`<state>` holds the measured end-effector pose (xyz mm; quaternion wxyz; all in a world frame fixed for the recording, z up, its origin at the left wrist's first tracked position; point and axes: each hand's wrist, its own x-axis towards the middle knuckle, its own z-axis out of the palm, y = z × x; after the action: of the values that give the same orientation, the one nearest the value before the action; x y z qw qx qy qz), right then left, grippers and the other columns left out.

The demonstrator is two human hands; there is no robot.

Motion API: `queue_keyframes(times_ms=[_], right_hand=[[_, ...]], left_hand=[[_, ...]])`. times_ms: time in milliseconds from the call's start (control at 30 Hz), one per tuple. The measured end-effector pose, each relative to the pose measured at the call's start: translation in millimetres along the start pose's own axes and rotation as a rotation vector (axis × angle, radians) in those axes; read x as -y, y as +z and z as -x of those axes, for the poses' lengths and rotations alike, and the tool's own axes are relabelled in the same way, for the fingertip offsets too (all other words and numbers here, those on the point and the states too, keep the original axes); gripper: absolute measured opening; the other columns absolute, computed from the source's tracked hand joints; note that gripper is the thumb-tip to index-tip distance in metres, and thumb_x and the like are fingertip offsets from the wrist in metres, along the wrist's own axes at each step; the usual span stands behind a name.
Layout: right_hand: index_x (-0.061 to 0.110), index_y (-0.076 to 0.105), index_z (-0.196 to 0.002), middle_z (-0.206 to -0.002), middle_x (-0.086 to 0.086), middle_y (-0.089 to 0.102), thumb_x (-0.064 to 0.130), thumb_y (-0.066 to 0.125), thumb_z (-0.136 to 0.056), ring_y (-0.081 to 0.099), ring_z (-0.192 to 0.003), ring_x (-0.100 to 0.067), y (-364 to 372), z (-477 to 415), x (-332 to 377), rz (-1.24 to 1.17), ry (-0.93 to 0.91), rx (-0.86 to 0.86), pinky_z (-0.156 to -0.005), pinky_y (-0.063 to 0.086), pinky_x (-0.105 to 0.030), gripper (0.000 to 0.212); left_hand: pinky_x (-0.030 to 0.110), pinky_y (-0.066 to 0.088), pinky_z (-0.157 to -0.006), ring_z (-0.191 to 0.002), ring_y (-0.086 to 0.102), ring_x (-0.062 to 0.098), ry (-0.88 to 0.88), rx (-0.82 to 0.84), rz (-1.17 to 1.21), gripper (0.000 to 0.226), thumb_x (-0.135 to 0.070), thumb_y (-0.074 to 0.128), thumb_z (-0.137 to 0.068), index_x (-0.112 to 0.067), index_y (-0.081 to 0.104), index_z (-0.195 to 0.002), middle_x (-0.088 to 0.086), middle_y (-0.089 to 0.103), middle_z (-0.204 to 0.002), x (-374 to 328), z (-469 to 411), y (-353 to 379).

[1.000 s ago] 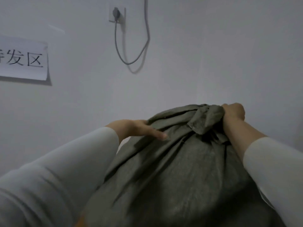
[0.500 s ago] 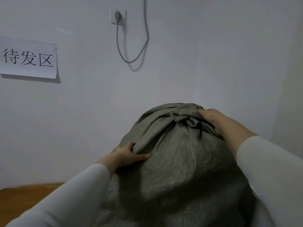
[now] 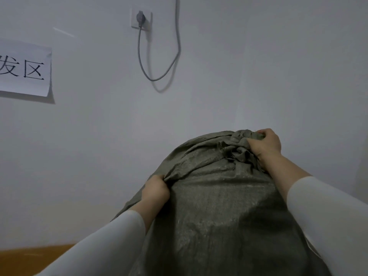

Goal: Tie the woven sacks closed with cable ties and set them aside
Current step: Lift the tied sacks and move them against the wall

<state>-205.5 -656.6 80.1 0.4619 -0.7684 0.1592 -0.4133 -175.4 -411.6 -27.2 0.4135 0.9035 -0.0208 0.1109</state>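
Progress looks late for this one bag, though the proof is hidden. Below the wall socket [image 3: 141, 17] and a little to its right, a full grey-green woven sack [image 3: 219, 206] stands in front of the white wall, its mouth gathered into a tight bunched neck [image 3: 237, 144] at the top. The right hand [image 3: 265, 145] has its fingers [image 3: 262, 132] clenched round that neck. Whether a cable tie circles it I cannot tell, since none shows and the hand covers much of the gather. Further down from the socket, the left hand [image 3: 155, 189] grasps a fold of cloth on the sack's left shoulder, fingers curled into it. Gripped at both points, the sack seems ready to be hauled or settled, so setting it aside is probably the step in hand. No other sacks or loose ties appear, so how many remain is unknown. A strip of wooden surface [image 3: 29, 255] shows far below and left of the socket.
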Motion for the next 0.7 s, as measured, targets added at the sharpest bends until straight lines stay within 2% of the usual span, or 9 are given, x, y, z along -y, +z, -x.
queue_keyframes(times_ms=[133, 233, 300, 367, 467, 567, 633, 700], right_hand=[[0.010, 0.062, -0.084, -0.089, -0.007, 0.060, 0.020, 0.074, -0.073, 0.055, -0.082, -0.021, -7, -23, 11, -0.150, 0.082, -0.137, -0.078, 0.044, -0.026, 0.019], [0.014, 0.055, -0.062, -0.067, -0.003, 0.056, 0.017, 0.075, -0.072, 0.049, -0.062, -0.016, -18, -35, 15, -0.206, 0.058, -0.187, -0.071, 0.042, -0.025, 0.022], [0.014, 0.057, -0.066, -0.064, 0.000, 0.052, 0.016, 0.074, -0.073, 0.046, -0.059, -0.012, -27, -41, 13, -0.188, 0.006, -0.200, -0.071, 0.040, -0.025, 0.018], [0.011, 0.058, -0.079, -0.078, -0.005, 0.057, 0.018, 0.073, -0.076, 0.052, -0.073, -0.018, -29, -44, 1, -0.127, -0.044, -0.158, -0.075, 0.041, -0.026, 0.017], [0.009, 0.055, -0.091, -0.092, -0.007, 0.055, 0.019, 0.071, -0.080, 0.051, -0.087, -0.021, -19, -38, -34, 0.019, -0.073, -0.017, -0.076, 0.039, -0.029, 0.022], [-0.001, 0.055, -0.110, -0.105, -0.017, 0.054, 0.017, 0.056, -0.092, 0.050, -0.094, -0.029, -13, -32, -59, 0.149, -0.007, 0.079, -0.078, 0.035, -0.032, 0.025], [-0.003, 0.050, -0.122, -0.124, -0.023, 0.053, 0.017, 0.046, -0.097, 0.050, -0.110, -0.036, -14, -35, -65, 0.291, 0.028, 0.154, -0.086, 0.037, -0.037, 0.033], [0.001, 0.048, -0.129, -0.135, -0.021, 0.048, 0.023, 0.042, -0.098, 0.047, -0.120, -0.035, -21, -32, -65, 0.423, 0.085, 0.238, -0.094, 0.038, -0.036, 0.038]], left_hand=[[0.033, 0.042, -0.079, -0.098, 0.058, 0.030, -0.003, -0.162, 0.169, 0.029, -0.004, 0.036, -0.093, -0.008, 0.064, -0.100, 0.015, 0.064, -0.109, -24, -23, -4], [0.035, 0.044, -0.085, -0.104, 0.058, 0.034, 0.060, -0.272, 0.224, 0.028, -0.004, 0.038, -0.090, -0.006, 0.065, -0.099, 0.017, 0.065, -0.109, -46, -38, -5], [0.035, 0.043, -0.085, -0.105, 0.057, 0.034, 0.113, -0.303, 0.230, 0.028, -0.005, 0.037, -0.091, -0.004, 0.063, -0.101, 0.018, 0.064, -0.110, -60, -49, -1], [0.036, 0.043, -0.087, -0.107, 0.056, 0.034, 0.134, -0.266, 0.210, 0.028, -0.006, 0.037, -0.092, -0.003, 0.062, -0.104, 0.019, 0.063, -0.113, -62, -60, 12], [0.036, 0.043, -0.093, -0.113, 0.054, 0.034, 0.134, -0.074, 0.028, 0.028, -0.012, 0.036, -0.095, -0.003, 0.056, -0.113, 0.020, 0.059, -0.121, -41, -61, 40], [0.036, 0.041, -0.094, -0.117, 0.051, 0.033, 0.123, 0.120, -0.112, 0.034, -0.026, 0.035, -0.098, -0.007, 0.043, -0.124, 0.017, 0.053, -0.129, -26, -52, 50], [0.039, 0.041, -0.097, -0.118, 0.049, 0.033, 0.109, 0.123, -0.162, 0.041, -0.039, 0.034, -0.096, -0.012, 0.040, -0.125, 0.016, 0.052, -0.129, -25, -42, 43], [0.044, 0.034, -0.102, -0.124, 0.041, 0.032, 0.089, 0.047, -0.316, 0.051, -0.052, 0.031, -0.090, -0.019, 0.039, -0.129, 0.012, 0.050, -0.133, -24, -29, 36]])
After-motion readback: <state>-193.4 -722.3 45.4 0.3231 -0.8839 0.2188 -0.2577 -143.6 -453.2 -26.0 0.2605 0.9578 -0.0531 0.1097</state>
